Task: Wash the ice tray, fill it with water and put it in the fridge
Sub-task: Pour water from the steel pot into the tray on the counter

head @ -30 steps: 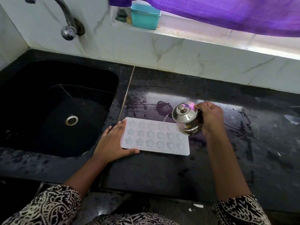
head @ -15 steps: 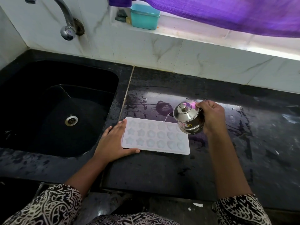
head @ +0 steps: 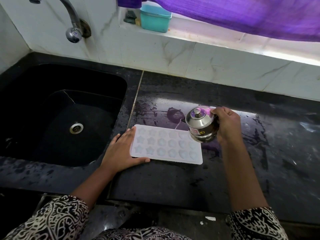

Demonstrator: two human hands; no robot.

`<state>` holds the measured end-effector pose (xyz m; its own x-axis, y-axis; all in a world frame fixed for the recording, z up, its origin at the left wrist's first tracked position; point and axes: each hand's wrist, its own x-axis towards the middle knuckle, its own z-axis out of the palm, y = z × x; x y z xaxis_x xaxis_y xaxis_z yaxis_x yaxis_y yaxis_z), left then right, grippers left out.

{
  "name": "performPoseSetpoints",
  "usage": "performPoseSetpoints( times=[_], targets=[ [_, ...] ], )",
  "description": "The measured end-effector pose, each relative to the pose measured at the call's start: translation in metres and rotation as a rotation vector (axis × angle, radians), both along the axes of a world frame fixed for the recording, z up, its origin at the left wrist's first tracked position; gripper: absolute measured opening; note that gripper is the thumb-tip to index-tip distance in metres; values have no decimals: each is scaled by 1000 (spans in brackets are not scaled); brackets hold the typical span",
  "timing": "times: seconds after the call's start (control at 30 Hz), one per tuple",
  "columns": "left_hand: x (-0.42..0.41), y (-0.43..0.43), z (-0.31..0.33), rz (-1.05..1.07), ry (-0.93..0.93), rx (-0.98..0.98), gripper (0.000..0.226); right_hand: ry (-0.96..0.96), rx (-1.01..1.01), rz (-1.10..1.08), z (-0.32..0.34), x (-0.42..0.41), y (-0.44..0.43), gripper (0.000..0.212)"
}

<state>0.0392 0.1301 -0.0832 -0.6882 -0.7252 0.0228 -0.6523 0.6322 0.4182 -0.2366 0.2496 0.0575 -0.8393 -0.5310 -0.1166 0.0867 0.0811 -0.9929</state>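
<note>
A white ice tray [head: 166, 145] with star and round moulds lies flat on the black counter [head: 173, 184], just right of the sink. My left hand [head: 121, 151] rests flat against the tray's left end, fingers straight, thumb along its front edge. My right hand [head: 226, 123] grips a small lidded steel pot [head: 201, 124], tilted to the left over the tray's far right corner. A thin stream of water [head: 177, 125] runs from its spout into a mould in the far row.
A black sink [head: 57, 111] with a steel drain lies to the left, a tap [head: 73, 23] above it. A teal box [head: 155, 19] stands on the window ledge under a purple curtain [head: 251, 16]. The counter around the tray is wet.
The pot has lifted slightly and stays tilted, still pouring into the far row. My left hand has not moved.
</note>
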Motion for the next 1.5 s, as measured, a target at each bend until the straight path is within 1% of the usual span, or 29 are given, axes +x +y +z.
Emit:
performPoseSetpoints(
  times=[0.23,0.37,0.5,0.6,0.7,0.77,0.97,1.1,1.23,1.5],
  targets=[
    [0,0,0,-1,-2,-6,131,2,6,14,-1,1,0,20],
    [0,0,0,-2,-3,-5,131,38,7,13,-4,3,0,27],
    [0,-1,0,-3,-1,-5,131,56,32,8,-8,1,1,24],
    [0,-1,0,-1,-1,-6,131,-8,0,-7,-8,-1,2,22],
    [0,0,0,0,5,-7,130,-114,-92,-37,-8,-4,5,24],
    [0,0,0,1,5,-6,130,-133,-114,-54,-7,-6,8,25],
    [-1,0,0,1,4,-9,130,-63,-85,-63,-9,-11,15,25],
    [-1,0,0,4,2,-9,130,8,-24,-68,-13,-15,19,21],
    [0,0,-1,7,-7,-12,130,69,32,-62,-17,-17,20,23],
    [0,1,1,3,6,-2,130,94,46,-64,-16,-19,20,28]
  ],
)
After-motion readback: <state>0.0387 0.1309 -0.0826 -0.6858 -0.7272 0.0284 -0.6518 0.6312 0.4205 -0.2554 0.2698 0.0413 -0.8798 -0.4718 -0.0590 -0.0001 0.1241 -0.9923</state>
